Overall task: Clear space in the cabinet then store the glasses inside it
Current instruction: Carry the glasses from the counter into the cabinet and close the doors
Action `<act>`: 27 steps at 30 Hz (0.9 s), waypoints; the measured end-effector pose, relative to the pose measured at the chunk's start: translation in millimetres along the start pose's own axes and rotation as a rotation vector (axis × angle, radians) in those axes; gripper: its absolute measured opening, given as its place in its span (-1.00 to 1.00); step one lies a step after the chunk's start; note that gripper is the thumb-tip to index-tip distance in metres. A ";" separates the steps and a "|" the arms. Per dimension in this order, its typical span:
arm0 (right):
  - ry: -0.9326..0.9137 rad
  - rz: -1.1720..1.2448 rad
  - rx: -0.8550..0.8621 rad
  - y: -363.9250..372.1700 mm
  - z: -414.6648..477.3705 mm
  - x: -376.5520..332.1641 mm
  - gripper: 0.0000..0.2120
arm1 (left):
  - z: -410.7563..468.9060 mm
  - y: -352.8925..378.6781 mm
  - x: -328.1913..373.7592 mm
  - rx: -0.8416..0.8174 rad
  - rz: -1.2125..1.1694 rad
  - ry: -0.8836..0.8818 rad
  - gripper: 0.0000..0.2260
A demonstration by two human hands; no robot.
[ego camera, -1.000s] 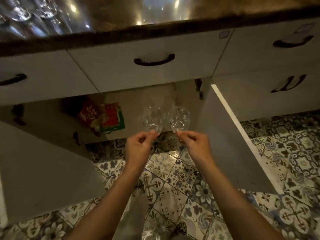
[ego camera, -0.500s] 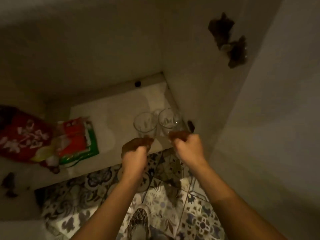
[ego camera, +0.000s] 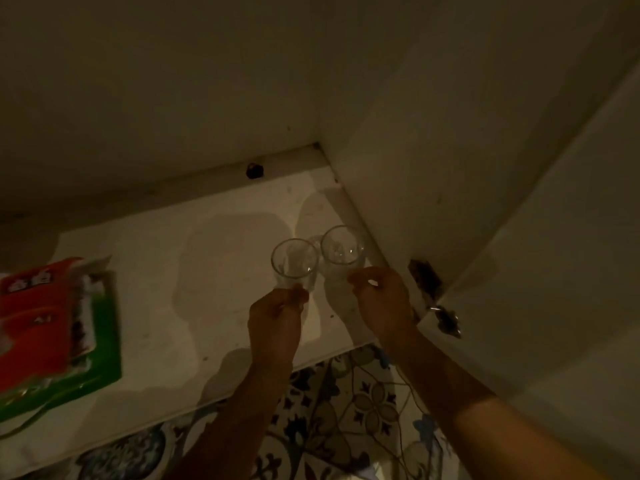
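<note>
Standing upright, rims up: left glass (ego camera: pixel 294 263) and right glass (ego camera: pixel 341 249), touching, over cabinet floor (ego camera: pixel 221 271) near right wall | left hand (ego camera: pixel 275 322), right hand (ego camera: pixel 382 303) each pinch a base from below | set-down: straight down; packet (ego camera: pixel 52 327) well apart, left

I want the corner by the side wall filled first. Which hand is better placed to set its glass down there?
The right hand. Its glass hangs nearest the cabinet's right wall; the left hand holds its glass farther toward the middle of the shelf.
</note>
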State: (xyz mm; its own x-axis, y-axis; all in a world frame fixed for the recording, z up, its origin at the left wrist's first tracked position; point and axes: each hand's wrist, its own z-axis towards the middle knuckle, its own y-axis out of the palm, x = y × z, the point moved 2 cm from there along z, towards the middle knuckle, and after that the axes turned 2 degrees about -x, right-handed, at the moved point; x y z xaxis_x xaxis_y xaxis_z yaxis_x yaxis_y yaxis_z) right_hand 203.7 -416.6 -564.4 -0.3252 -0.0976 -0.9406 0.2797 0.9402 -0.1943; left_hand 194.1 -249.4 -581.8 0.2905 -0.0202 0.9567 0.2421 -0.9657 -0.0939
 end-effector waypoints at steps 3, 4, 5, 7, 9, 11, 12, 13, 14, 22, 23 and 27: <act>0.035 0.008 0.016 5.8 12.9 13.0 -0.84 | 18.2 10.6 -14.1 0.022 -0.040 -0.021 -0.59; 0.047 0.010 0.028 6.3 16.0 16.2 -0.84 | 22.4 13.3 -17.3 0.032 -0.067 -0.027 -0.60; 0.059 0.021 0.039 6.3 19.3 19.1 -0.83 | 25.0 16.3 -18.7 0.030 -0.094 -0.030 -0.59; 0.101 0.065 0.052 6.2 24.9 23.4 -0.87 | 29.0 23.6 -19.8 -0.015 -0.135 -0.036 -0.59; 0.139 0.077 0.067 6.7 30.2 28.1 -0.88 | 29.8 30.2 -19.9 -0.060 -0.211 -0.070 -0.51; 0.144 0.077 0.083 6.2 36.1 32.8 -0.84 | 30.2 36.2 -21.4 -0.080 -0.245 -0.091 -0.51; 0.150 0.088 0.088 6.5 39.2 34.4 -0.83 | 30.1 38.4 -22.1 -0.079 -0.220 -0.092 -0.58; 0.161 0.117 0.080 6.7 42.7 36.0 -0.81 | 30.1 40.8 -23.2 -0.074 -0.181 -0.084 -0.64; 0.176 0.159 0.069 6.3 45.7 37.8 -0.78 | 30.0 43.2 -24.5 -0.068 -0.146 -0.067 -0.66; 0.121 0.153 0.106 7.5 61.1 41.9 -0.85 | 36.4 53.6 -17.3 0.009 -0.120 -0.093 -0.90; 0.120 0.165 0.119 8.5 63.3 41.7 -0.82 | 37.5 55.0 -14.8 0.031 -0.128 -0.107 -0.90; 0.067 0.121 0.157 9.0 65.0 41.2 -0.78 | 45.8 59.1 -8.5 0.013 -0.032 -0.101 -0.67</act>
State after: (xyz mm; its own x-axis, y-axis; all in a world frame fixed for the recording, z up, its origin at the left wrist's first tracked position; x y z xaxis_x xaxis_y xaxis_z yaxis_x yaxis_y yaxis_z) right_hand 251.5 -433.4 -623.0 -0.3384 0.0396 -0.9402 0.4557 0.8810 -0.1269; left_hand 248.4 -294.4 -608.1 0.3746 0.0371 0.9265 0.2643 -0.9620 -0.0683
